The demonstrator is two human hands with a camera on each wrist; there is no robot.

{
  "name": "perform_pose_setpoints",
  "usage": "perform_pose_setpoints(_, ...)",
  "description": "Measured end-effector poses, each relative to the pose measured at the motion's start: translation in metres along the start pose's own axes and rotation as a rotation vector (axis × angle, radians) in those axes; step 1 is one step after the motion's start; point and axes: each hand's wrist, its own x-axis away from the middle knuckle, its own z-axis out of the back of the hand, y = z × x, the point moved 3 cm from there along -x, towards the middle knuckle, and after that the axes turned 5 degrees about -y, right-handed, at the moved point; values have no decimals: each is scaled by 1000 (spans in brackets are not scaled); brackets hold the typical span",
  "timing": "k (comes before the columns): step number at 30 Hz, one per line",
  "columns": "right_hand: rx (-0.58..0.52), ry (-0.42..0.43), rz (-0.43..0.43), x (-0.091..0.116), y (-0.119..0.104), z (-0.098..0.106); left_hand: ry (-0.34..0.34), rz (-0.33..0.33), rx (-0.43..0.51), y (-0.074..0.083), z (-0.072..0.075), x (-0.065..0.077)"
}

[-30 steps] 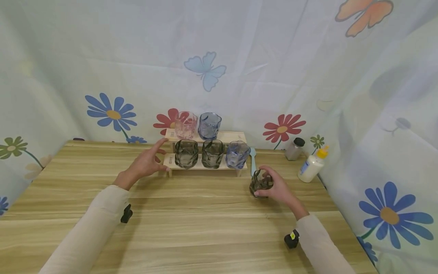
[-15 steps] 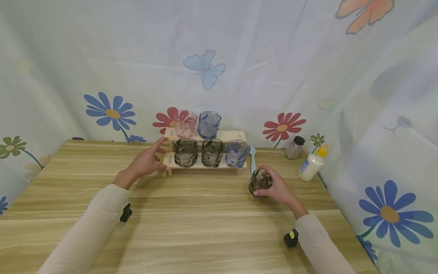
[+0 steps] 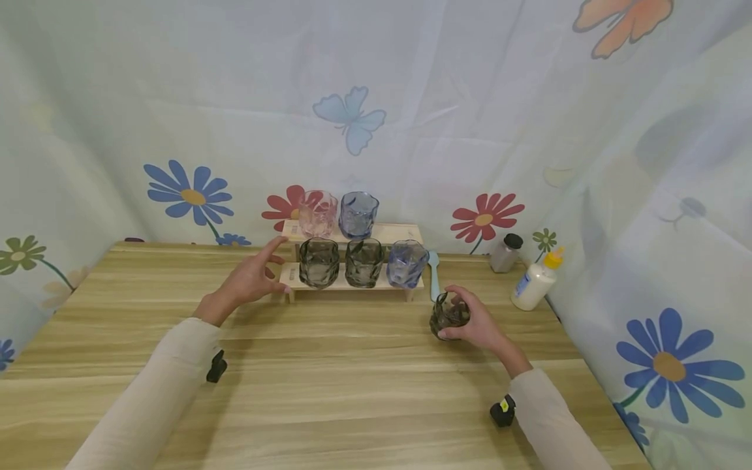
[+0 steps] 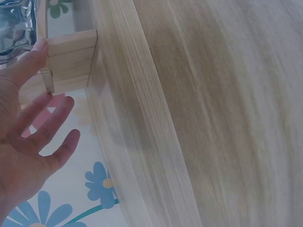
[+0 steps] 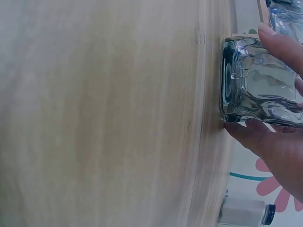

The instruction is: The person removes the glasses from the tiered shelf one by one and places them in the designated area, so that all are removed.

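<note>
My right hand (image 3: 478, 324) grips a dark grey, wavy-sided drinking glass (image 5: 262, 80), thumb on one side and fingers on the other, at the tabletop just right of a wooden two-step rack (image 3: 399, 233). At the rack's left end my left hand (image 3: 249, 277) touches it with the thumb and index fingertips; its other fingers (image 4: 61, 111) stand free. On the lower step are two dark grey glasses (image 3: 319, 263) and a violet-blue glass (image 3: 407, 264). The upper step bears a pink glass (image 3: 318, 214) and a blue glass (image 3: 359, 215).
A pale blue spoon (image 3: 434, 274) lies between the rack and the held glass. Farther right stand a black-capped jar (image 3: 505, 254) and a white glue bottle with a yellow tip (image 3: 534, 285). A flowered curtain (image 3: 235, 130) hangs behind the wooden table (image 3: 329, 385).
</note>
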Motion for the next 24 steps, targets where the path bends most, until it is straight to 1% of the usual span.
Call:
perform_pose_setpoints(8,-1,0,-11,4,-5,2,0,5,5,-2,-1,1)
perform_pose_setpoints(11,-21,-12,-51,4,-5,3,-3,5,5,-2,-1,1)
perform_pose_setpoints(13,-16,-22,-78,2,-5,5,-3,3,1,-2,-2,1)
perform_pose_setpoints(16,-7,-35,-97,-4,-9,15,-1,-3,-3,-2,-1,1)
perform_pose_setpoints(19,-13,-62,-97,-13,-19,28,1,-10,-11,-2,-1,1)
perform_pose_setpoints(22,-18,-75,-81,-25,-30,40,4,-20,-14,-1,-1,1)
perform_pose_setpoints(24,-33,-69,-58,-34,-37,44,5,-20,-14,-2,-2,1)
